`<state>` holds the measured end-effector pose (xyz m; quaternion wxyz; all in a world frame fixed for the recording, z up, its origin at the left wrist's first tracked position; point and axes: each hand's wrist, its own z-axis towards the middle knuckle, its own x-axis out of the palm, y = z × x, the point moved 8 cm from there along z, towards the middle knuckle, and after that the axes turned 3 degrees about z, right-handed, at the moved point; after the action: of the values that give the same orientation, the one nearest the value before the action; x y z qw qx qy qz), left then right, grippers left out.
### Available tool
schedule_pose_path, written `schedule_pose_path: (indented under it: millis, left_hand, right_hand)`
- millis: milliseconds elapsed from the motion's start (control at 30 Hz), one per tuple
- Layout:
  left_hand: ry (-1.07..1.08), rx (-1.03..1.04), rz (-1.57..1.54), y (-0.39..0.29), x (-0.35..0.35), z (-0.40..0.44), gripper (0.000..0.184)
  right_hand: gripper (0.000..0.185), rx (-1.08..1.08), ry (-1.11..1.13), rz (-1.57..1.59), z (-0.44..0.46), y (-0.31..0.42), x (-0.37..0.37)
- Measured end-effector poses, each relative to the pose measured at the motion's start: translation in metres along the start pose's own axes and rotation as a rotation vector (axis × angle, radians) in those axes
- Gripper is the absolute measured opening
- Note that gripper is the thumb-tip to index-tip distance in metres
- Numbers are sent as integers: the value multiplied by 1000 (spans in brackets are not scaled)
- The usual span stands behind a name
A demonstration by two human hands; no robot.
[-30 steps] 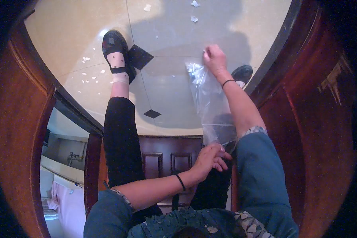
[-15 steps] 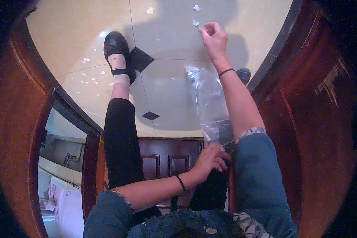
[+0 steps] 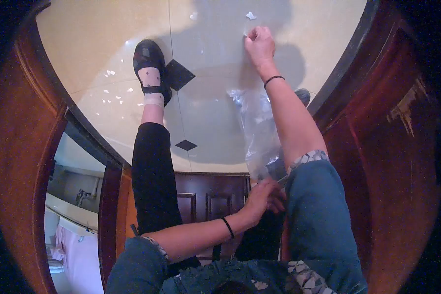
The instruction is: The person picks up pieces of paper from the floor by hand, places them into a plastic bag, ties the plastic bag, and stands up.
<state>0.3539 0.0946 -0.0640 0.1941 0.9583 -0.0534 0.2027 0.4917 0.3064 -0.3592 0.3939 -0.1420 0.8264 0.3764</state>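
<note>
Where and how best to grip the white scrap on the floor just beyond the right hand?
I'd pinch the scrap by opposite edges, coming from above on the person's side: it looks thin and flat on the floor, nothing crowds it, and the right hand is near.

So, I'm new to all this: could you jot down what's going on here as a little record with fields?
Right hand: reaching out over the floor, fingertips together on a small white scrap
Left hand: at the near end of a clear plastic bag; blurred, grip unclear
Loose scraps: one beyond the right hand, several beside the left shoe
Right shoe: mostly hidden behind the right forearm
Wrists: a dark band on each
</note>
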Motion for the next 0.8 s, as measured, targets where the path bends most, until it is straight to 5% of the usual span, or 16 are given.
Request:
schedule_pose_path:
  millis: [633,800]
  left_hand:
    - [-39,-7,-183,-10,3,-5,26]
    - [-18,-27,-153,-8,3,-5,26]
  right_hand:
    - [12,329,46,125,38,2,1]
    - [13,44,-36,-36,33,19,3]
